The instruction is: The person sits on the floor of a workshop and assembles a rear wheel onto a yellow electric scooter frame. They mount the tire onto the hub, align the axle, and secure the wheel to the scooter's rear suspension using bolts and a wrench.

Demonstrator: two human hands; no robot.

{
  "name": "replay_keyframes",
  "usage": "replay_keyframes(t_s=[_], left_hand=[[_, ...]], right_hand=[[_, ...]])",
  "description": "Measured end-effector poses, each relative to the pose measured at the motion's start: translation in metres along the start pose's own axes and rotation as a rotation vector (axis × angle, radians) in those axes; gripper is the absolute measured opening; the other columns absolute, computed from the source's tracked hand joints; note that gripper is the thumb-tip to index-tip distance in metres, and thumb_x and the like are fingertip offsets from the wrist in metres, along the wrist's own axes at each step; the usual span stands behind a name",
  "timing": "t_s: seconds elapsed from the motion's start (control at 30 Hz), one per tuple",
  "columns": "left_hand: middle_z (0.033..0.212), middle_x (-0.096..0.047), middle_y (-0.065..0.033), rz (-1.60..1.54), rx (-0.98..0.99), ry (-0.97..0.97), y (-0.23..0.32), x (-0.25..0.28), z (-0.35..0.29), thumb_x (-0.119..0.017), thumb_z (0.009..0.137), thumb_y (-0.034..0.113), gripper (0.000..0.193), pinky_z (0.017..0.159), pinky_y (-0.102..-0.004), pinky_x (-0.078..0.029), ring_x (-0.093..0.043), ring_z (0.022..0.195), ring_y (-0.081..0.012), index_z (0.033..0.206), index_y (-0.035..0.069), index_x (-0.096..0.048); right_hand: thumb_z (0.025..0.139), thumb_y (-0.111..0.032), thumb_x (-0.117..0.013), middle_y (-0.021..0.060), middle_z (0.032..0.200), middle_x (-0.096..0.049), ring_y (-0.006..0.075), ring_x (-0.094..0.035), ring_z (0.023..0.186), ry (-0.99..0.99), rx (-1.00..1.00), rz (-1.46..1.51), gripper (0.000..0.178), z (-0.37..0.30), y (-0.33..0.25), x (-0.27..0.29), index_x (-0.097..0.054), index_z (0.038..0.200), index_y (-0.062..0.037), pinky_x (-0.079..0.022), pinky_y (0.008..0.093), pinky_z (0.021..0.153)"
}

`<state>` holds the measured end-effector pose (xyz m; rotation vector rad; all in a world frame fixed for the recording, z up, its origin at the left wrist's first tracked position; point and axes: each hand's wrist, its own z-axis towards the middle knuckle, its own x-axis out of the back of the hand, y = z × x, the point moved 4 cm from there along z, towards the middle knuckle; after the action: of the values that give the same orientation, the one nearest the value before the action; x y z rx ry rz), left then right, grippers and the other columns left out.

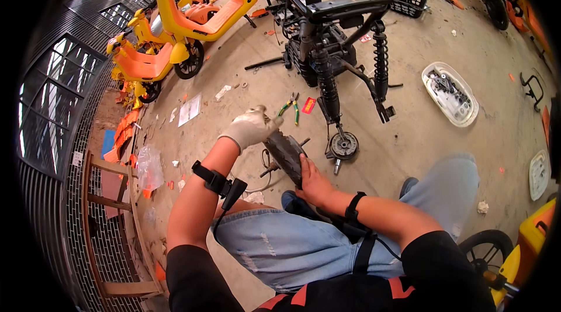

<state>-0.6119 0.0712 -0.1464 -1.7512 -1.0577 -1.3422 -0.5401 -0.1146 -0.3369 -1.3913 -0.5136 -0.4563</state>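
Observation:
A long dark piece, curved and ragged along one edge like a scooter mudguard (284, 155), is held slantwise between my hands above the floor. My left hand (250, 128), in a pale work glove, is closed at its far end; part of the fingers is hidden. At the near end my bare right hand (317, 183) wraps round its right edge. Just beyond the gloved hand lie green-handled pliers (290, 107) and a small red packet (309, 105). Right of the piece, a round wheel hub (343, 146) with an axle rests on the floor.
Ahead stands a stripped black scooter frame (345, 8) with two spring shock absorbers. A white tray (429, 72) of metal parts lies to the right, a black basket (406, 2) behind. Yellow scooters (201, 20) line the left; a wooden frame (96, 224) leans near the brick wall.

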Motion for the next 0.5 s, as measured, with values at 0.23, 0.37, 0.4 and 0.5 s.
replay_keyframes(t_s=[0.23,0.37,0.4,0.5], left_hand=[[0.121,-0.065,-0.0275,-0.499,0.404,-0.158,-0.033,-0.051,-0.001,-0.076,0.073,0.054,0.113,0.087,-0.0377,-0.056,-0.069,0.107,-0.0337,0.148,-0.012,-0.023],[0.12,-0.067,-0.0243,-0.493,0.473,-0.009,-0.083,-0.08,0.005,-0.074,0.073,0.036,0.092,0.087,-0.0374,-0.056,-0.069,0.107,-0.0315,0.145,-0.005,-0.036],[0.12,-0.067,-0.0247,-0.421,0.493,0.022,-0.099,-0.088,0.01,-0.071,0.074,0.034,0.085,0.088,-0.0379,-0.055,-0.069,0.107,-0.0317,0.144,-0.004,-0.04],[0.127,-0.063,-0.0298,-0.397,0.507,0.083,-0.099,-0.081,0.009,-0.063,0.079,0.035,0.085,0.099,-0.0437,-0.05,-0.064,0.117,-0.0406,0.153,0.006,-0.036]], right_hand=[[0.079,-0.021,-0.074,0.0323,0.146,-0.034,0.0453,-0.047,0.128,0.035,0.153,-0.024,0.104,-0.009,-0.026,-0.03,-0.01,0.155,0.0093,-0.046,0.0433,0.106],[0.085,-0.03,-0.071,0.0291,0.144,-0.041,0.0394,-0.052,0.124,-0.023,0.321,-0.043,0.097,0.0,-0.048,-0.034,-0.016,0.154,0.0087,-0.047,0.0422,0.101],[0.086,-0.033,-0.071,0.0281,0.143,-0.043,0.0377,-0.053,0.124,-0.052,0.384,-0.033,0.095,0.004,-0.051,-0.032,-0.019,0.154,0.0085,-0.047,0.0418,0.099],[0.089,-0.034,-0.068,0.0164,0.134,-0.054,0.0302,-0.057,0.114,0.033,0.613,-0.096,0.071,0.023,-0.027,-0.014,-0.042,0.148,-0.0037,-0.046,0.0411,0.092]])
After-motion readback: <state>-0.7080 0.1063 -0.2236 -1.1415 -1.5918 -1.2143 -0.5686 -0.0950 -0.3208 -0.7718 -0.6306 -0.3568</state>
